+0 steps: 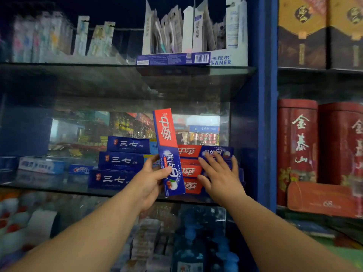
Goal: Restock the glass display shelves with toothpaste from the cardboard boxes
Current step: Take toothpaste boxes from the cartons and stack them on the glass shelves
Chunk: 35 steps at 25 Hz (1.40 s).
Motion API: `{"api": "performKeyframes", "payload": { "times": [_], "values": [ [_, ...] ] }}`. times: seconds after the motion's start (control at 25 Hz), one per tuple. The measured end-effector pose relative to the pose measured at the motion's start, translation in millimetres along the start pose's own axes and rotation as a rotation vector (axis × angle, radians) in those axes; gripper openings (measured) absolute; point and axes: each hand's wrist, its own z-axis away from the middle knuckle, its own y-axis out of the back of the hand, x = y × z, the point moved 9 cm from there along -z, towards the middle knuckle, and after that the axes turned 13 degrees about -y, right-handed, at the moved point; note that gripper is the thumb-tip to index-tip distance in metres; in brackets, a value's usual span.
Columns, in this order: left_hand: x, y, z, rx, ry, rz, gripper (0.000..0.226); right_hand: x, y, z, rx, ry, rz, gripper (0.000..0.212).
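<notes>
Left hand (151,179) pinches a toothpaste box (166,130) nearly upright (thumb across its front); at its 3 o'clock, right hand (218,175) presses splayed, straight fingers on the stacked boxes (189,170) on the glass shelf (59,188).

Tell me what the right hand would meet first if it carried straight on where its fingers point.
The stack of toothpaste boxes: the right hand seems to lie with straight fingers on the top box. Past that stands the mirrored back wall; depth is unclear.
</notes>
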Motion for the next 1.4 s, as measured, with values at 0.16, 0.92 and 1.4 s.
{"api": "performKeyframes", "payload": {
  "times": [0.16, 0.92, 1.4],
  "values": [
    [-8.8, -16.1, -4.5, -0.028, 0.010, 0.005, 0.048, -5.8, 26.1, -5.3, 0.045, -0.081, -0.288, 0.081],
    [-22.6, -52.0, -15.3, -0.459, -0.561, -1.797, 0.071, 5.2, 39.5, -73.7, 0.020, -0.149, -0.016, 0.053],
    [-32.5, -48.4, -17.5, -0.511, -0.561, -1.768, 0.079, 8.1, 17.0, -76.4, -0.113, -0.156, -0.163, 0.037]
  ]
}}
